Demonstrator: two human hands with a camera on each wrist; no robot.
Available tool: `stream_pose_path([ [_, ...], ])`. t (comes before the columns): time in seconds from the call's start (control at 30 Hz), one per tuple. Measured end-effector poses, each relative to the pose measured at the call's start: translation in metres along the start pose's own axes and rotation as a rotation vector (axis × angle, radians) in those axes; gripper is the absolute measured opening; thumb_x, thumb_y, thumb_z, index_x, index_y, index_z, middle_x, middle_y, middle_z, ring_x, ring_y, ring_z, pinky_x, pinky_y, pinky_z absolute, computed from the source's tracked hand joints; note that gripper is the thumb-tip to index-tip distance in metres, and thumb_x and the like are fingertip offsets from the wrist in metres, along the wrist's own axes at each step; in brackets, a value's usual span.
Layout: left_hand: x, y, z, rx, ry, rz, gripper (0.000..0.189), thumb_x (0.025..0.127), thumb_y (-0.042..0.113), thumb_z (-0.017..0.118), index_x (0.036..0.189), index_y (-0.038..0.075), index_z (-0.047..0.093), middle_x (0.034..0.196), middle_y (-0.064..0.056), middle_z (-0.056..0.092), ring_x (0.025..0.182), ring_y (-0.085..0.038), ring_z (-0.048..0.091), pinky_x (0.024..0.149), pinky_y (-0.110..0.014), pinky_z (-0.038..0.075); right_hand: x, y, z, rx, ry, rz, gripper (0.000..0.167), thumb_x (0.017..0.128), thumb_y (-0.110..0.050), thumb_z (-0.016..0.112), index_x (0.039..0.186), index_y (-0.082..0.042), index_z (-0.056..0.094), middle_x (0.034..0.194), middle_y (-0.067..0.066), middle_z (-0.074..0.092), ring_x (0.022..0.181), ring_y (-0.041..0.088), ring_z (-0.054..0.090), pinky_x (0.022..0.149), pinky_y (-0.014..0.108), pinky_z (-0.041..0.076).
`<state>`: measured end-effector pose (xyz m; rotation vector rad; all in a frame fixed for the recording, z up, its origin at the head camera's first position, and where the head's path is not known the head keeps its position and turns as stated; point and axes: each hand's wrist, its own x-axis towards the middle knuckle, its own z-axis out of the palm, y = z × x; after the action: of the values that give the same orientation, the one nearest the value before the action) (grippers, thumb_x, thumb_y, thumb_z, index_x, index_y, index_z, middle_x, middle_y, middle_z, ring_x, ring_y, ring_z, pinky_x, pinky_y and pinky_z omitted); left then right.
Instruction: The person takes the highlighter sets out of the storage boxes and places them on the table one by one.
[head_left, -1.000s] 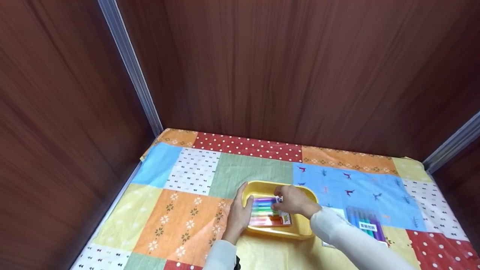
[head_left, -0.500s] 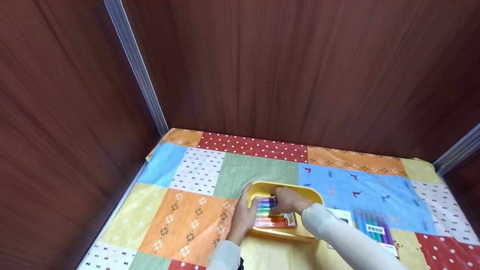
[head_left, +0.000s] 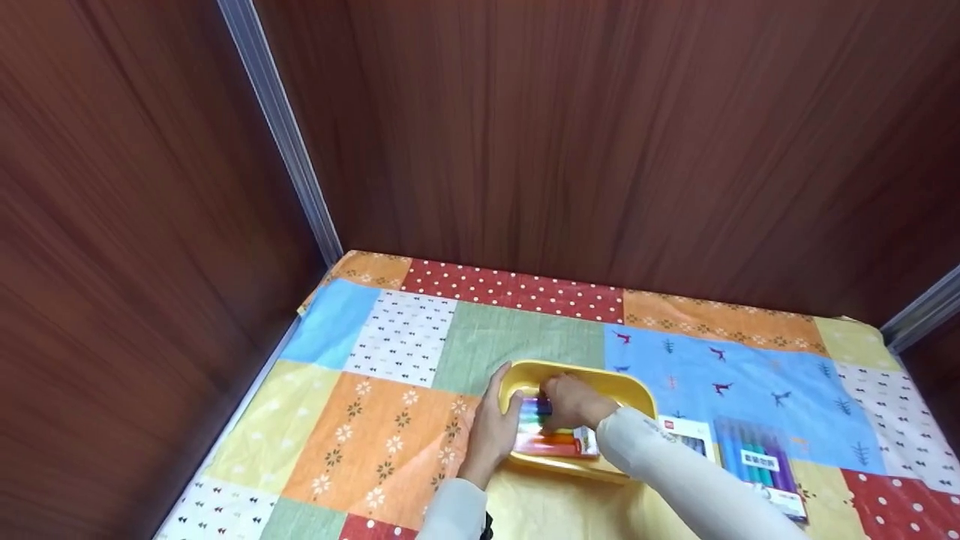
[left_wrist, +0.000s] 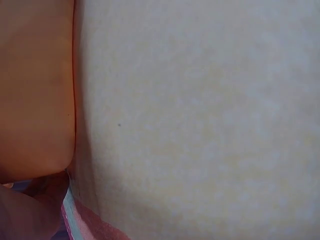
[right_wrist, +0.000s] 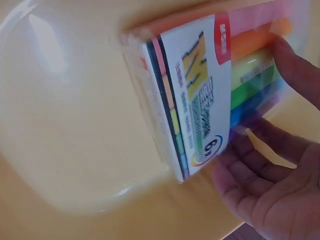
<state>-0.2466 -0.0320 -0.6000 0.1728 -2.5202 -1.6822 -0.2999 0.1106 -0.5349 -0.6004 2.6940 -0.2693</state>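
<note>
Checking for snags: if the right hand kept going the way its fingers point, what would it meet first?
Probably the tray's left wall, where the left hand rests. The right hand already holds the marker pack inside the tray; depth is unclear.

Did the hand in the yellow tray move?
Yes. The right hand slid left along the highlighter pack, toward the left end of the yellow tray, nearer the left hand.

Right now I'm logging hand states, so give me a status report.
Left hand rests on yellow tray rim. Right hand grips highlighter pack inside tray. Second marker pack lies apart, right of tray.
</note>
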Motion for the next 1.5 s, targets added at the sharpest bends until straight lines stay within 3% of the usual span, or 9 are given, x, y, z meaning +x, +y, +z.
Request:
stream_pose_path([
  [0.17,0.001,0.002,0.001,0.011,0.003,-0.008,0.053,0.105,0.033,0.052,0.154,0.043,0.034,0.158,-0.002,0.046,0.14,-0.032,0.05,0.111,-0.058,0.043,-0.003,-0.004,0.0,-0.041,-0.024,0.01,0.053,0.074,-0.026,0.088,0.112,0.003,0.064,0.112,0.018,0.059,0.106,0.036,0.054,0.105,0.054,0.046],
  [0.33,0.0,0.001,0.001,0.005,0.005,0.005,0.052,0.105,0.032,0.052,0.154,0.04,0.036,0.159,0.0,0.044,0.141,-0.031,0.049,0.113,-0.057,0.042,-0.007,-0.007,0.002,-0.035,-0.046,0.028,0.061,0.078,-0.028,0.085,0.123,0.002,0.059,0.12,0.018,0.059,0.115,0.037,0.054,0.115,0.055,0.04],
  [0.53,-0.001,0.001,0.001,0.002,0.015,0.014,0.051,0.105,0.032,0.053,0.153,0.04,0.037,0.159,0.001,0.045,0.14,-0.032,0.05,0.11,-0.057,0.044,-0.01,-0.01,0.002,-0.034,-0.059,0.052,0.067,0.076,-0.032,0.087,0.124,0.002,0.054,0.12,0.021,0.06,0.121,0.04,0.054,0.117,0.057,0.036],
  [0.73,-0.003,0.002,0.003,0.01,0.003,0.0,0.051,0.105,0.032,0.052,0.153,0.04,0.036,0.159,0.0,0.046,0.141,-0.031,0.049,0.112,-0.057,0.043,-0.015,-0.003,-0.001,0.027,-0.06,0.099,0.067,0.071,-0.027,0.092,0.121,-0.004,0.054,0.111,0.015,0.062,0.107,0.033,0.06,0.11,0.053,0.046],
  [0.93,-0.002,0.0,0.003,0.016,0.022,0.008,0.05,0.105,0.034,0.05,0.153,0.04,0.036,0.159,-0.001,0.045,0.139,-0.035,0.051,0.109,-0.059,0.044,-0.023,0.001,-0.012,0.085,-0.05,0.05,0.042,0.073,-0.02,0.091,0.102,-0.006,0.065,0.091,0.004,0.065,0.084,0.02,0.057,0.096,0.045,0.056],
  [1.2,0.0,0.001,0.002,0.02,0.025,0.015,0.049,0.106,0.034,0.049,0.154,0.037,0.037,0.157,-0.004,0.048,0.138,-0.034,0.052,0.11,-0.058,0.044,-0.036,0.003,-0.034,0.14,-0.088,0.052,0.026,0.08,-0.015,0.085,0.102,-0.01,0.071,0.092,0.001,0.07,0.082,0.018,0.06,0.094,0.047,0.058],
  [1.37,0.0,0.001,0.002,0.024,0.032,0.018,0.049,0.105,0.034,0.05,0.154,0.033,0.039,0.155,-0.004,0.051,0.136,-0.034,0.054,0.109,-0.057,0.045,-0.044,0.008,-0.038,0.129,-0.058,-0.005,0.018,0.081,-0.01,0.084,0.094,-0.01,0.071,0.088,0.001,0.068,0.081,0.018,0.058,0.089,0.045,0.058],
  [1.5,-0.001,0.001,0.002,0.018,0.033,0.023,0.05,0.105,0.032,0.051,0.154,0.031,0.04,0.155,-0.004,0.05,0.137,-0.035,0.054,0.108,-0.058,0.045,-0.051,0.015,-0.041,0.09,-0.007,-0.075,0.017,0.079,-0.008,0.083,0.086,-0.008,0.068,0.08,0.001,0.064,0.074,0.016,0.054,0.077,0.04,0.056],
])
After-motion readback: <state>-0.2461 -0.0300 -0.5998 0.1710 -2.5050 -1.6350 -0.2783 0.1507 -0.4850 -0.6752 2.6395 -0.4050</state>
